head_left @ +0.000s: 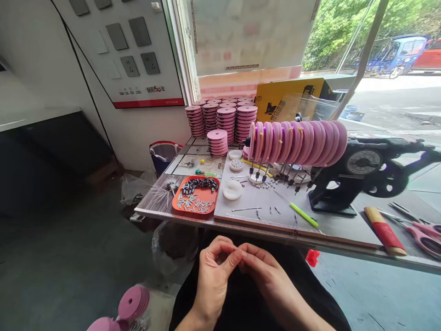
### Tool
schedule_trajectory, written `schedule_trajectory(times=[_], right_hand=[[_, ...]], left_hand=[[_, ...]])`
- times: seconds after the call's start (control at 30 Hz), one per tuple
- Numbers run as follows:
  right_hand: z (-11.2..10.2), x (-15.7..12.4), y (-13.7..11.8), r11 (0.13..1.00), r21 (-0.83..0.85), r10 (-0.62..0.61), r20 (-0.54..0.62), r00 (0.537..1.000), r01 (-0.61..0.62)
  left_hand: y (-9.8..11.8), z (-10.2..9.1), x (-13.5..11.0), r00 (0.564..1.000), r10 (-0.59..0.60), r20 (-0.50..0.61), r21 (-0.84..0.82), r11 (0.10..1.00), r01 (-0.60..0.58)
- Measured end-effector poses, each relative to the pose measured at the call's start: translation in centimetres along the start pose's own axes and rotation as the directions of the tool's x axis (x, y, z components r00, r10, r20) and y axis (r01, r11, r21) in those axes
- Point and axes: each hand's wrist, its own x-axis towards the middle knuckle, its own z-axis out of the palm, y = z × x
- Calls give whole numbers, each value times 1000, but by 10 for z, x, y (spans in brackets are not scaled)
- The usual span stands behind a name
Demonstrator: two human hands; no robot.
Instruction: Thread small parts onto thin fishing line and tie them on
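My left hand (213, 271) and my right hand (267, 271) meet over my lap, below the table's front edge. Both pinch thumb and fingertips together at one spot between them; whatever they hold is too small to make out. On the table (344, 230) above them, a row of pink spools (298, 142) sits on the shaft of a black winding machine (361, 174), with small weights hanging beneath. An orange tray (196, 195) of small dark and silver parts lies at the left.
Stacks of pink spools (220, 118) stand at the table's back. A green-handled tool (303, 214), pink scissors (425, 234), a red-and-tan roll (385, 231) and small white dishes (236, 164) lie on the table. More pink spools (132, 303) and plastic bags sit on the floor left.
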Motion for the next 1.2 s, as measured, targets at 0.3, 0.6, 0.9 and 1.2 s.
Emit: schedule_trajectory(times=[0.3,0.6,0.9,1.2], right_hand=[[8,22,-83,130,-911,-424,305,853,390],[79,203,-109,-276,-942,-74,219,973,191],[94,177,-119,-94,-940,-137,339,931,329],[19,51,-72,794,-593,236,502,832,132]], left_hand=[[19,-16,8,995,-97,-27,30,995,98],[27,-31,13,973,-227,-49,-28,974,226],[33,-52,21,968,-247,-43,-57,968,244],[56,-43,10,915,-384,120,3,922,387]])
